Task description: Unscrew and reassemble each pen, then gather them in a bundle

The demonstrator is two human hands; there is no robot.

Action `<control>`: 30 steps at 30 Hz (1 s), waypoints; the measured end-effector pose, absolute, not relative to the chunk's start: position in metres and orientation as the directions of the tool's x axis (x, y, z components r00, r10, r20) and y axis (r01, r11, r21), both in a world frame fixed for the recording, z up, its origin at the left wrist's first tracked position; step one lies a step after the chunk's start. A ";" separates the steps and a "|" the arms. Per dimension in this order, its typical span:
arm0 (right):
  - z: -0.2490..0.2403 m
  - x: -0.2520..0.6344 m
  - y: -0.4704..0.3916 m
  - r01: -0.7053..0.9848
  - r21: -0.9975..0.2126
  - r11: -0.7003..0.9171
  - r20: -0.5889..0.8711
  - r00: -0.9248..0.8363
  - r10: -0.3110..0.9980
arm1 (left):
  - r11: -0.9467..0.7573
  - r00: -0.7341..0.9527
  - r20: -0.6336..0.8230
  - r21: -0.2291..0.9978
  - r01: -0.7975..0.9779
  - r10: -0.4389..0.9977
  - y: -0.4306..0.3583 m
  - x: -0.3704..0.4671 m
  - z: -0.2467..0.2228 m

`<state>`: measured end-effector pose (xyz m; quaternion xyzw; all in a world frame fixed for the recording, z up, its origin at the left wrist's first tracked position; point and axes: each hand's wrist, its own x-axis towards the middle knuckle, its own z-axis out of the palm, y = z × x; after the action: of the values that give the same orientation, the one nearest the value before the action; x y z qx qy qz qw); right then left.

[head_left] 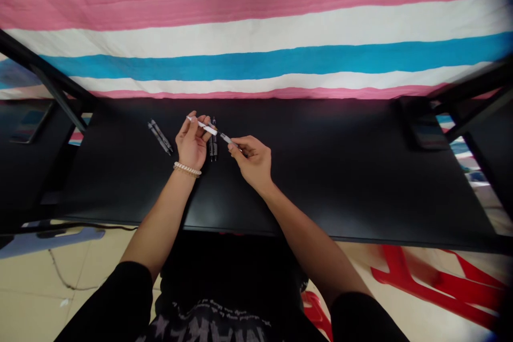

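My left hand (193,141), palm turned up and a beaded band on its wrist, pinches a slim white pen-shaped piece (207,129) between thumb and fingers. In my right hand (253,162) is a pen (225,138) with a pale front part, its tip pointing left at the end of the white piece. I cannot tell whether the two touch. Under and beside my left fingers, several dark grey pens (213,148) lie on the black table. More grey pens (160,138) rest side by side to the left of that hand.
The black table (352,181) ends against a striped cloth (256,26) at the back. A dark phone-like slab (420,123) lies at the right end. Black metal struts (60,96) rise at both sides. A red plastic stool (433,283) stands below right.
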<state>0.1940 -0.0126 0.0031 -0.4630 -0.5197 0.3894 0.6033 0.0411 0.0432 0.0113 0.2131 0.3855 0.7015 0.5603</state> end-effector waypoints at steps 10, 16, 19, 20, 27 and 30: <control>0.009 0.195 -0.013 -0.074 -0.983 0.170 0.159 0.127 0.979 | -0.126 -0.360 -0.161 0.745 -0.656 0.919 0.051 0.021 0.012; 0.008 0.194 -0.014 -0.076 -0.982 0.174 0.167 0.097 0.981 | -0.106 -0.357 -0.172 0.762 -0.639 0.918 0.048 0.026 0.013; 0.010 0.195 -0.014 -0.106 -0.983 0.150 0.139 0.102 0.985 | -0.110 -0.380 -0.192 0.757 -0.645 0.905 0.050 0.024 0.014; 0.011 0.196 -0.014 -0.109 -0.984 0.141 0.130 0.102 0.986 | -0.112 -0.391 -0.200 0.756 -0.644 0.899 0.050 0.024 0.015; 0.010 0.194 -0.015 -0.096 -0.984 0.147 0.141 0.066 0.988 | -0.091 -0.356 -0.197 0.755 -0.650 0.914 0.046 0.031 0.017; 0.007 0.193 -0.015 -0.076 -0.985 0.154 0.148 0.084 0.985 | -0.072 -0.300 -0.164 0.764 -0.642 0.940 0.041 0.041 0.019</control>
<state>0.1931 -0.0149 0.0074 -0.4586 -0.4957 0.4609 0.5757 0.0407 0.0414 0.0191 0.1918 0.3885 0.7066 0.5595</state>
